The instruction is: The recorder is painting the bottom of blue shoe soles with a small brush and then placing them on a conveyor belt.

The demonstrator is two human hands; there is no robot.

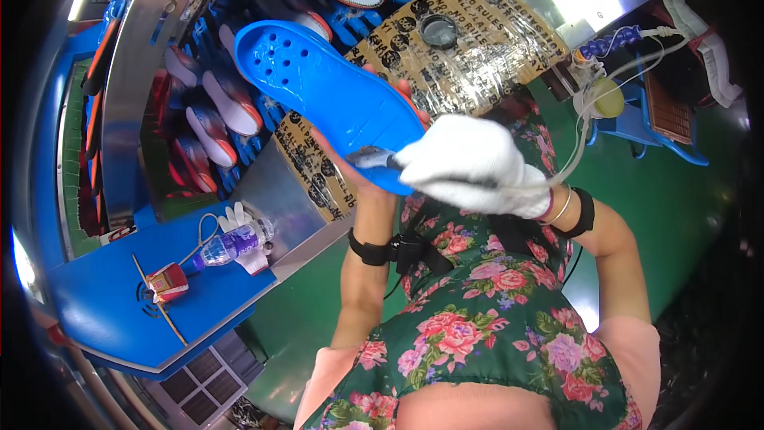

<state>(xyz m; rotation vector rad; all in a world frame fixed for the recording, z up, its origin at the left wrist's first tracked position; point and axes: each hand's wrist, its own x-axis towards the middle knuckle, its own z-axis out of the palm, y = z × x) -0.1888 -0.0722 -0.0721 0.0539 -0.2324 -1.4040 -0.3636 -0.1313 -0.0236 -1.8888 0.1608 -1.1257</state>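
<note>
A bright blue shoe sole (318, 84), with a cluster of round holes near its toe end, lies tilted across my bare left hand (344, 166). My left fingers wrap around its underside and show along the far edge. My right hand (469, 161), in a white knitted glove, is closed around a brush whose dark handle mostly disappears inside the fist. The brush head (370, 157) touches the sole's inner face near the heel end. Wet-looking shine shows on the toe area. A pale tube (574, 161) runs to the gloved hand.
Shoe uppers (231, 103) sit on blue racks at the far left. Brown printed wrapping (509, 24) covers the bench ahead, around a round dark cup (438, 31). On a blue table (95, 295) are a plastic bottle (231, 245) and a red box (167, 283). A blue-framed stool (668, 123) stands right.
</note>
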